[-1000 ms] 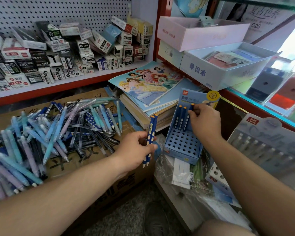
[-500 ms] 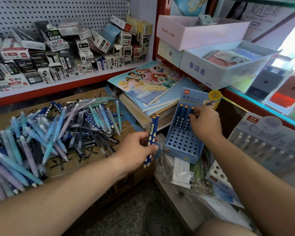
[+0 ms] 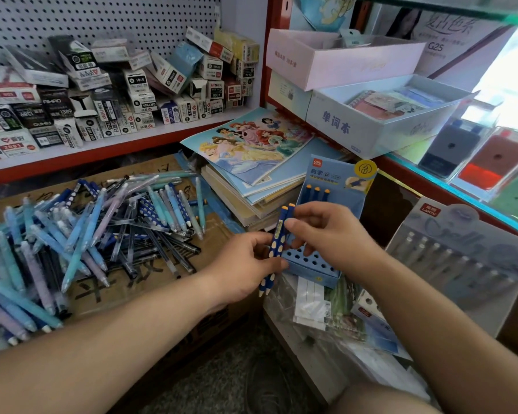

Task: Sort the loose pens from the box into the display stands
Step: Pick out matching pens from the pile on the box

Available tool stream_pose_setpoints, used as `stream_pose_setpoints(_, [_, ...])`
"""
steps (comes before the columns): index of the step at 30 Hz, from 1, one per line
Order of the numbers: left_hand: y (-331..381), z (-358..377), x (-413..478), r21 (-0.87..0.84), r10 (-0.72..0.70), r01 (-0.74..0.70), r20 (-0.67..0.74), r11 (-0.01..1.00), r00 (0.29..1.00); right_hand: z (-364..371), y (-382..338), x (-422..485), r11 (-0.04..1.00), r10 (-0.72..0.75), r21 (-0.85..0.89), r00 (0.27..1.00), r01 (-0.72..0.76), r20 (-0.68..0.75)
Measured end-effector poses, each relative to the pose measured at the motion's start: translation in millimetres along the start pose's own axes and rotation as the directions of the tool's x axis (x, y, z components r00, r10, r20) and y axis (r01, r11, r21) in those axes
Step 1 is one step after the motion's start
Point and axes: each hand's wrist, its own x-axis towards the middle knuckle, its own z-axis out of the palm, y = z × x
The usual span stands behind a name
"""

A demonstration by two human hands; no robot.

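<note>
Two dotted blue pens [image 3: 277, 243] are gripped low by the left hand [image 3: 245, 265] and pinched higher by the right hand [image 3: 334, 234], before the blue display stand [image 3: 313, 264], whose three seated pens [image 3: 316, 194] are half hidden behind that hand, while loose pens [image 3: 87, 228] are heaped on the cardboard box [image 3: 150, 283].

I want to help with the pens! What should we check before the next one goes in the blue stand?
1. Grip on the dotted pens: the left hand grips both and the right hand pinches them near the top. Ok.
2. Tips point down, orange caps up. Ok.
3. Free holes in the blue stand: the front rows are open. Ok.
4. Same kind as the three standing pens in the back row: the orange caps match. Ok.
5. Only one pen per hole: two are held together and not separated yet. Not ok.
6. Stand steady: no hand holds it. Cannot tell.
</note>
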Motion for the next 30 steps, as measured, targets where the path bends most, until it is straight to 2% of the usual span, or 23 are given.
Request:
stream_pose_setpoints(3, [3,3,0,0.024,0.019,-0.019,0.011,1.000,1.000,0,2,-3,0.999,-0.028,0.017,1.000,0.028,-0.003])
stream_pose_setpoints(5, [3,3,1,0.011,0.011,-0.011,-0.018,1.000,1.000,-3,4,-1,0.998,-0.029,0.052,0.997,0.032,-0.071])
stream_pose_setpoints(8, [1,1,3,-0.007,-0.034,0.034,-0.106,0.999,0.994,-20,10,7,0.998,-0.030,0.041,0.950,0.045,-0.310])
stream_pose_setpoints(10, [-2,-2,4,0.003,-0.046,0.047,-0.167,0.999,0.985,-37,22,16,0.994,-0.076,-0.102,0.876,0.031,-0.477])
stream_pose_setpoints(12, [-4,-3,5,0.025,-0.046,0.052,-0.209,0.998,0.977,-49,34,21,0.982,-0.105,-0.191,0.827,-0.003,-0.552])
stream_pose_setpoints(18, [-6,-2,6,0.149,-0.002,0.045,-0.273,0.988,0.962,-54,46,24,0.943,-0.164,-0.330,0.801,-0.045,-0.575])
stream_pose_setpoints(30, [-8,2,4,0.177,0.011,0.036,-0.261,0.984,0.965,-44,50,37,0.913,-0.169,-0.403,0.845,-0.059,-0.507])
